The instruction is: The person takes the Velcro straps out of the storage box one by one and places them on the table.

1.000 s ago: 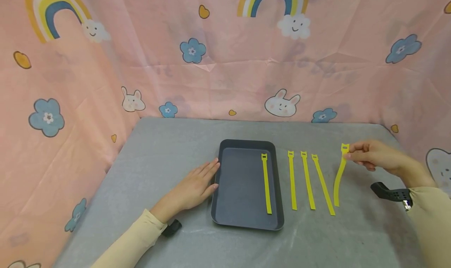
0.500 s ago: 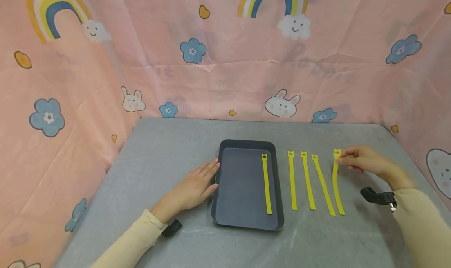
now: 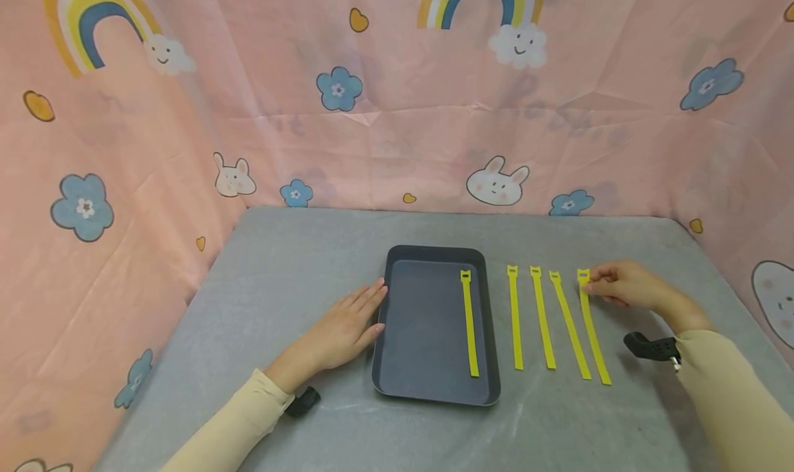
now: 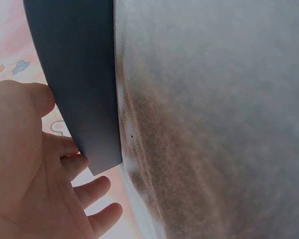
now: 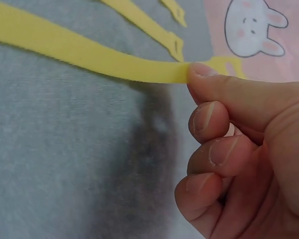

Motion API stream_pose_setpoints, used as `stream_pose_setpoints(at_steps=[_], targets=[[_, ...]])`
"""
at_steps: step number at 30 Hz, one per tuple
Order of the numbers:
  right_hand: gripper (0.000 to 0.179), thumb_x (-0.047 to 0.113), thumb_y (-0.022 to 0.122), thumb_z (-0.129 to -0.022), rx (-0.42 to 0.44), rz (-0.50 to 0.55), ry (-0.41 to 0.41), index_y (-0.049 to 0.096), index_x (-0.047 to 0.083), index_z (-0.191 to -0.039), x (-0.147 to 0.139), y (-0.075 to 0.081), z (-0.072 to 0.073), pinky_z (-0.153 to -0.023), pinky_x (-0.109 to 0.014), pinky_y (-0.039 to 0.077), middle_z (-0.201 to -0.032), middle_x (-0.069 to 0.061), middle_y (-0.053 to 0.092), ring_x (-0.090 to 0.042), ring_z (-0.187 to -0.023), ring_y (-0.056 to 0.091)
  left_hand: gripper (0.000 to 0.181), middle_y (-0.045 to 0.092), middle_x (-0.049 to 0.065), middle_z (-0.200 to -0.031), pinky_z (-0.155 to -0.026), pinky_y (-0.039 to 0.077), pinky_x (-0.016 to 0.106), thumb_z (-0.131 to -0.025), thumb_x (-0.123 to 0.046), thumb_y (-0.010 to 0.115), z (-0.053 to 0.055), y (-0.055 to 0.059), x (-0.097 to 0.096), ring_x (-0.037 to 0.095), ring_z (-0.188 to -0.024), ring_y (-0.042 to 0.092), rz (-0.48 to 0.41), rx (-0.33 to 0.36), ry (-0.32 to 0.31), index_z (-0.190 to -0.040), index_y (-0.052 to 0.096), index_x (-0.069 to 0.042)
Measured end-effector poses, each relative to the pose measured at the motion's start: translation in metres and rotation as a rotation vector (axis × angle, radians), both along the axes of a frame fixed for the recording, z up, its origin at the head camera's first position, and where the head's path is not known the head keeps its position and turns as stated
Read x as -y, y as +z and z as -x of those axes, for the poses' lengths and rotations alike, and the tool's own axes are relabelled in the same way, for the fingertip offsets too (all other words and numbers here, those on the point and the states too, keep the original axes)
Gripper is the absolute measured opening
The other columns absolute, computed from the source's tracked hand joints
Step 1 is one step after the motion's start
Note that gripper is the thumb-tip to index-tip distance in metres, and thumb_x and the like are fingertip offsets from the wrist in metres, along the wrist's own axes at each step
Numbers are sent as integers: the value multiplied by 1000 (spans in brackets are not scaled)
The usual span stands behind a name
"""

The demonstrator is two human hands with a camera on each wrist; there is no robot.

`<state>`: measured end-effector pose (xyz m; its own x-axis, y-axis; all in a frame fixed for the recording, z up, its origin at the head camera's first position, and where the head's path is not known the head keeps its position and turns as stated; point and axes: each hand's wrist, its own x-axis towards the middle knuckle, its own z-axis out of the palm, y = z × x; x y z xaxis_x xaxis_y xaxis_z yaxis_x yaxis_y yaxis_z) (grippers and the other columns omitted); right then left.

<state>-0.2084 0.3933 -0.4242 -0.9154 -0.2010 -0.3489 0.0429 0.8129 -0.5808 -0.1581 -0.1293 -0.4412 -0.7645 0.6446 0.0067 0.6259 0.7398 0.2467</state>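
Observation:
A dark grey rectangular tray (image 3: 415, 334) lies on the table with one yellow hook-and-loop cable tie (image 3: 471, 331) flat inside, along its right side. My left hand (image 3: 338, 334) touches the tray's left wall with extended fingers; that outer wall (image 4: 82, 64) fills part of the left wrist view. At the far right of the row, my right hand (image 3: 633, 286) pinches another yellow cable tie (image 3: 596, 341) just below its slotted head. In the right wrist view, this tie (image 5: 99, 55) bends up slightly toward the thumb. Its tail reaches down toward the table.
Right of the tray, three more yellow cable ties lie side by side, a left one (image 3: 515, 320), a middle one (image 3: 543, 320) and a slanted one (image 3: 570, 326). A pink patterned cloth (image 3: 397, 134) hangs behind and beside the grey table (image 3: 298, 272).
My right hand has moved left and slightly nearer with its cable tie, whose tail swung to the right, beside the slanted tie. The left hand and tray have stayed put.

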Motion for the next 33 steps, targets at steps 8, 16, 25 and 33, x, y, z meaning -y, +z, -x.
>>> stream_pose_setpoints(at_steps=[8, 16, 25, 33], targets=[[27, 29, 63, -97, -7, -5, -5, 59, 2, -96, 3, -7, 0, -49, -26, 38, -64, 3, 48, -9, -51, 44, 65, 15, 7, -168, -122, 29, 51, -107, -41, 38, 0, -1, 0, 35, -151, 27, -1, -3, 0, -159, 18, -8], [30, 30, 63, -96, -16, -15, -45, 61, 0, -103, 6, -12, 0, -50, -27, 39, -69, 3, 51, -10, -54, 45, 64, 17, 8, -167, -121, 30, 52, -107, -40, 38, 1, -1, 0, 36, -151, 28, -5, -6, -2, -159, 18, -7], [31, 32, 64, -96, -35, -31, -69, 60, 2, -103, 5, -20, 1, -50, -26, 39, -70, 3, 52, -10, -56, 46, 65, 16, 8, -168, -121, 30, 51, -107, -41, 38, 1, -1, 0, 36, -151, 27, 0, -2, 1, -159, 18, -7], [36, 32, 63, -96, -47, -35, -95, 58, 0, -110, 6, -21, -1, -51, -27, 39, -72, 2, 54, -11, -58, 47, 65, 16, 8, -168, -121, 29, 52, -107, -40, 38, 0, 2, -1, 36, -151, 27, 3, 11, 3, -159, 18, -7]])
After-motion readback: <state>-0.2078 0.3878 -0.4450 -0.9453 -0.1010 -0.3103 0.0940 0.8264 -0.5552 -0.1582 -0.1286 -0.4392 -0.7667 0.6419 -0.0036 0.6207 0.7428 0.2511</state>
